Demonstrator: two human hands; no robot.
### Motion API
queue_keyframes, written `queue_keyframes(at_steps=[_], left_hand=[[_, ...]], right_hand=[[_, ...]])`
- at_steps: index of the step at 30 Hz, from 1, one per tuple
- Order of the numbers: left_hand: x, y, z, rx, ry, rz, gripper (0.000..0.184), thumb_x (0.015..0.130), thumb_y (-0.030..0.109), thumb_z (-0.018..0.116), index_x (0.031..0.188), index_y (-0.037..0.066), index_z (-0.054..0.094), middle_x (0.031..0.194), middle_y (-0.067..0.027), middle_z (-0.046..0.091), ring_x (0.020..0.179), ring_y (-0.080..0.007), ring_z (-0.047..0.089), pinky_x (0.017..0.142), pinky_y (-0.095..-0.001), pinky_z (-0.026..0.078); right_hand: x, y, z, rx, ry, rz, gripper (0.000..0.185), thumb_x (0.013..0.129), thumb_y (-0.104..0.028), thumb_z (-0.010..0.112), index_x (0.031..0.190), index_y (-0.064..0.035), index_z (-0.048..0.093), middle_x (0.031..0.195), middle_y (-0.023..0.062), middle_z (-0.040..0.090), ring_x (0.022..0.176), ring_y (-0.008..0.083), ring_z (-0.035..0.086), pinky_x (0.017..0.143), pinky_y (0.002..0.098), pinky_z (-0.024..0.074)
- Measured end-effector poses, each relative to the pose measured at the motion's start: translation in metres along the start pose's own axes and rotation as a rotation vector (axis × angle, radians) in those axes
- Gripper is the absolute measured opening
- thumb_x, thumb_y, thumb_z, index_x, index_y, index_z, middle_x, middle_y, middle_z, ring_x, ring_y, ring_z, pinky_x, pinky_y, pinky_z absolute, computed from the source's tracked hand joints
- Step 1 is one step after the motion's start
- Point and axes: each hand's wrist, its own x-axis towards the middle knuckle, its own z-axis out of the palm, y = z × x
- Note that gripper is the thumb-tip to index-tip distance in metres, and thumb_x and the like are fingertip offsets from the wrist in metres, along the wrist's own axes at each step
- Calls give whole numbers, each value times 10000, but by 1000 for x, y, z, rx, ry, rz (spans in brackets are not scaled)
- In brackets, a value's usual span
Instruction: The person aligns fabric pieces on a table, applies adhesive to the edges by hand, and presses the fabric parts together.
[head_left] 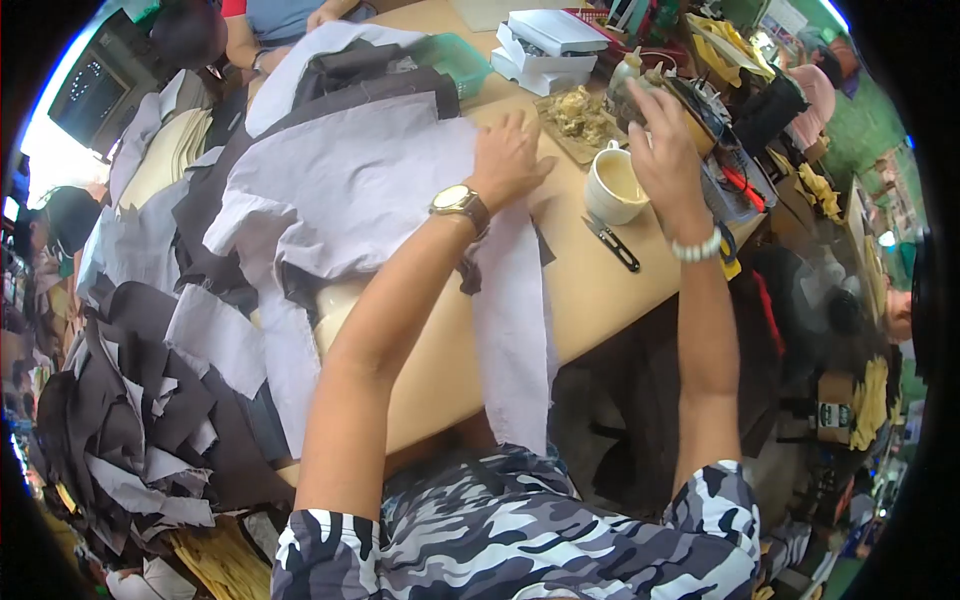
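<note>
My left hand [508,160] rests at the right edge of a pale lilac-grey cloth piece [340,185], thumb apart and fingers loosely spread, holding nothing visible. Above a white mug [615,187] with a yellowish inside, my right hand [663,150] is raised with its fingers extended and apart. Beyond those fingers stand a small nozzled bottle [627,68] and a greyish object partly hidden by the hand. A tan clump of dried-looking material [582,115] lies on a flat board between my hands. Small black-handled thread snips [613,243] lie just below the mug.
Dark and pale cloth pieces are heaped at the left [130,400]. A green plastic basket [455,62] and white boxes [548,50] stand at the back. Across the table [590,300], another person's arm [243,45] shows. Tools crowd the right edge.
</note>
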Motion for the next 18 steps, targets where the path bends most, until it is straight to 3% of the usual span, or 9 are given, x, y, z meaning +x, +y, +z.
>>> queue_keyframes(at_steps=[4,6,9,14,15,18], left_hand=[[31,9,34,-76,26,24,698,775,422,679,1295,27,432,1339,-193,436,1222,-353,431,943,-532,383],[45,11,50,-63,9,-9,854,727,477,715,1382,67,351,1386,-187,397,1267,-337,399,947,-545,376],[49,7,73,11,4,-37,958,694,521,727,1454,148,278,1401,-176,391,1275,-321,414,939,-531,388],[44,2,85,-104,-12,-102,954,676,537,731,1439,144,316,1390,-173,413,1231,-301,473,903,-498,424],[44,2,85,-91,-19,-107,957,670,539,734,1437,141,323,1384,-174,420,1224,-297,481,895,-492,431],[43,3,84,-84,6,-114,956,660,531,741,1431,138,335,1350,-167,453,1201,-295,500,881,-486,437]], right_hand=[[47,58,41,-322,-398,64,358,861,-115,508,1211,-93,580,1113,220,533,1011,380,575,852,472,470],[56,73,62,-478,-529,38,323,869,-127,500,1177,-111,599,1119,218,534,1000,393,582,838,487,476],[60,81,83,-520,-637,54,320,875,-148,494,1177,-80,576,1099,197,551,1002,395,586,847,491,476],[50,72,86,-511,-769,-82,458,818,-98,509,1266,-14,470,1151,208,577,1025,356,597,864,430,494],[44,80,81,-376,-688,-131,478,778,-62,526,1246,4,453,1093,225,610,976,360,613,826,436,505],[53,68,61,-331,-917,-88,608,776,-48,494,1363,21,350,1020,263,613,909,406,603,804,465,488]])
